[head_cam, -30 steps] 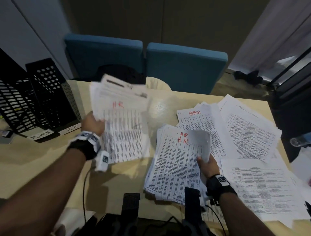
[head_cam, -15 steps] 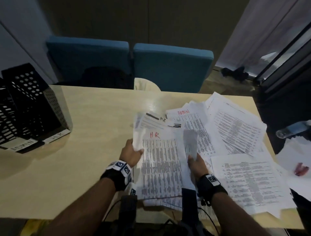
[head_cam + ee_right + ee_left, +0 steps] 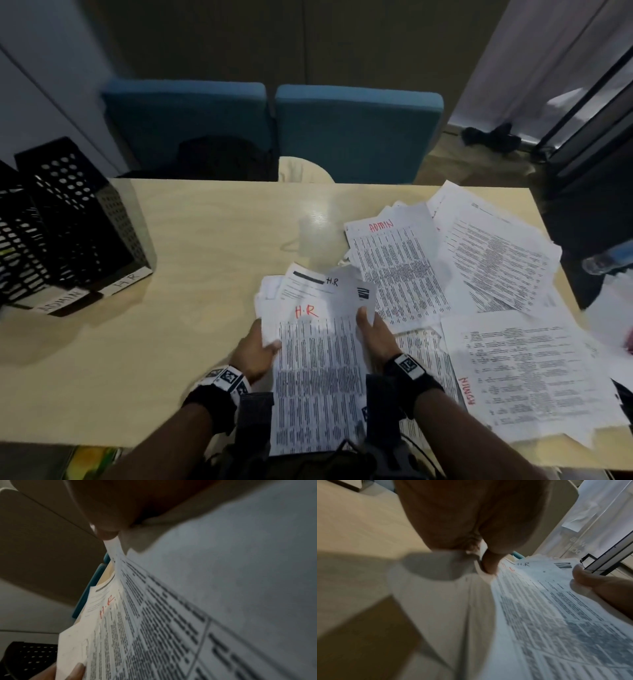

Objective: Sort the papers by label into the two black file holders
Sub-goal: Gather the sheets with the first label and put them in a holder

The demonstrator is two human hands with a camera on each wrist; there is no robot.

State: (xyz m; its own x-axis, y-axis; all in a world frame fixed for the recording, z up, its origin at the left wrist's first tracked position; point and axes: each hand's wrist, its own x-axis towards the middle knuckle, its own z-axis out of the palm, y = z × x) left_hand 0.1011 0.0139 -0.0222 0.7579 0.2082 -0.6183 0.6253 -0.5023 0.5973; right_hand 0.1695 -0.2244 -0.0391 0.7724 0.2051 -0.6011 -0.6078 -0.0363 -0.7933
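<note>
Both hands hold one stack of HR papers [image 3: 318, 363] near the table's front edge, its top sheet marked "H.R" in red. My left hand [image 3: 257, 346] grips the stack's left edge, thumb on top. My right hand [image 3: 371, 330] pinches the right edge. The left wrist view shows the HR papers [image 3: 547, 608] with my left thumb [image 3: 489, 563] on them. In the right wrist view the HR papers [image 3: 154, 615] fill the frame. Two black perforated file holders [image 3: 68, 222] stand at the far left, labelled ADMIN and H.R.
Loose printed sheets, some marked ADMIN [image 3: 397, 267], spread over the right part of the table [image 3: 205, 240]. Two blue chairs [image 3: 356, 130] stand behind it. A clear bottle [image 3: 606, 260] lies off the right edge.
The left hand carried its HR papers from near the holders rightward and laid them on the sheets in the right hand. Both hands now hold one joined stack.
</note>
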